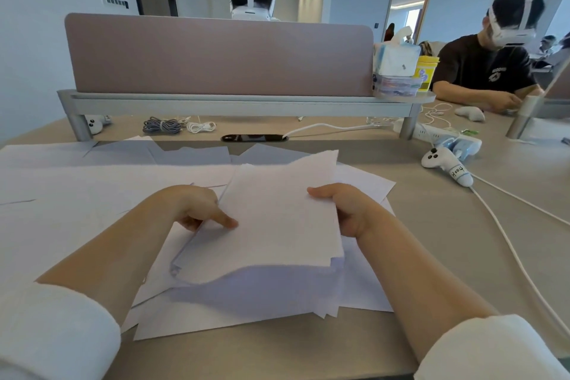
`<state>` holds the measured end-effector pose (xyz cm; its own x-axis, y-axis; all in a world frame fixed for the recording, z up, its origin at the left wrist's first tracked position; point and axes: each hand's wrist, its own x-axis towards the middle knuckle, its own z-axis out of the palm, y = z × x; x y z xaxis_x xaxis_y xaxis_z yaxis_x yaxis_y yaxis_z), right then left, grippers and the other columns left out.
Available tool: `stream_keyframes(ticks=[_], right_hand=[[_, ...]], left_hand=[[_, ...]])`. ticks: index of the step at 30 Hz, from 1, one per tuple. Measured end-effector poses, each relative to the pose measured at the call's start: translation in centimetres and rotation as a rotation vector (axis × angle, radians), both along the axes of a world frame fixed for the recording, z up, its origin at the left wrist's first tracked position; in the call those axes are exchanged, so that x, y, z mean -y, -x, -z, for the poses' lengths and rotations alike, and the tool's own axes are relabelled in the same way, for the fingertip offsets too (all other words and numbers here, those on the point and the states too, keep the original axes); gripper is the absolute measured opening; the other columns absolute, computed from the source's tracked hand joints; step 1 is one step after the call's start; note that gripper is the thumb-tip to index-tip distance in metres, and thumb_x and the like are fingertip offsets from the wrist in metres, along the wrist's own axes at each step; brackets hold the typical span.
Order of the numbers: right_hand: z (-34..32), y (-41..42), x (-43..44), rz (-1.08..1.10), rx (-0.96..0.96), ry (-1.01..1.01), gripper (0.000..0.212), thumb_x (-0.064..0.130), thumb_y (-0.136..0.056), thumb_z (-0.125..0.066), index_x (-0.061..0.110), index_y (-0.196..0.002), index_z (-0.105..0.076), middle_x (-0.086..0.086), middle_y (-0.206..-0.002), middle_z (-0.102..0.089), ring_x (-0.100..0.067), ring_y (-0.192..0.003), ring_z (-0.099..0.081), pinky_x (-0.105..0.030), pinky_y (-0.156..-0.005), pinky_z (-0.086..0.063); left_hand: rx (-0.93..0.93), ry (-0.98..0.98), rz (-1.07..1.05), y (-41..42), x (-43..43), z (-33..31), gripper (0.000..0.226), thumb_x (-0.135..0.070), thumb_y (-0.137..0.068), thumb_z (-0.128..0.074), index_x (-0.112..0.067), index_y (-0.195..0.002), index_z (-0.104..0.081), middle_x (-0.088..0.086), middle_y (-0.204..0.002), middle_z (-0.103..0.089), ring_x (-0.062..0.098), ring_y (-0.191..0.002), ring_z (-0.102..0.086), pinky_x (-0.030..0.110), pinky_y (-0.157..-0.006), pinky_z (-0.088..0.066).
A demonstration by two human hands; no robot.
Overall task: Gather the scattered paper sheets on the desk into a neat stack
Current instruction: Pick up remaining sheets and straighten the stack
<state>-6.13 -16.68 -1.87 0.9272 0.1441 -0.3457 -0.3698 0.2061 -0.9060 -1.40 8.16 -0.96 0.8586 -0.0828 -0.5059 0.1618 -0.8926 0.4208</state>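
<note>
While the paper stack (277, 225) is held over the desk's (447, 241) near middle, left hand (197, 210) pinching its left edge, right hand (342, 210) curled round its right edge, loose sheets (77, 194) spread beneath and leftward.

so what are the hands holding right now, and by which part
A thick stack of white paper sheets, held by both hands: the left hand grips its left edge, the right hand its right edge.

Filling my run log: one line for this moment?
left hand: holds stack | right hand: holds stack | loose sheets: on desk
</note>
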Motion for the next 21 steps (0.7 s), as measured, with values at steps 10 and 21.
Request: stream_keyframes(ticks=[10, 21], right_hand=[[-4.1, -2.1, 3.8, 0.227, 0.352, -0.405, 0.022, 0.018, -0.096, -0.043, 0.005, -0.104, -0.06, -0.008, -0.088, -0.072, -0.021, -0.07, -0.071, -0.035, -0.064, -0.059], [-0.4, -2.0, 8.0, 0.477, 0.016, -0.111, 0.016, 0.006, -0.097, -0.04, 0.002, -0.094, -0.055, -0.013, -0.075, -0.068, -0.028, -0.062, -0.066, -0.042, -0.07, -0.053]], left_hand=[[-0.172, 1.133, -0.063, -0.6, 3.0, -2.2, 0.069, -0.058, -0.061, -0.076, -0.006, -0.106, -0.067, 0.016, -0.095, -0.073, 0.027, -0.079, -0.073, 0.035, -0.059, -0.06], [0.015, 0.921, -0.155, -6.1, 7.3, -1.0, 0.026, -0.025, -0.096, -0.048, -0.009, -0.097, -0.069, 0.002, -0.079, -0.073, 0.014, -0.063, -0.069, 0.021, -0.055, -0.054]])
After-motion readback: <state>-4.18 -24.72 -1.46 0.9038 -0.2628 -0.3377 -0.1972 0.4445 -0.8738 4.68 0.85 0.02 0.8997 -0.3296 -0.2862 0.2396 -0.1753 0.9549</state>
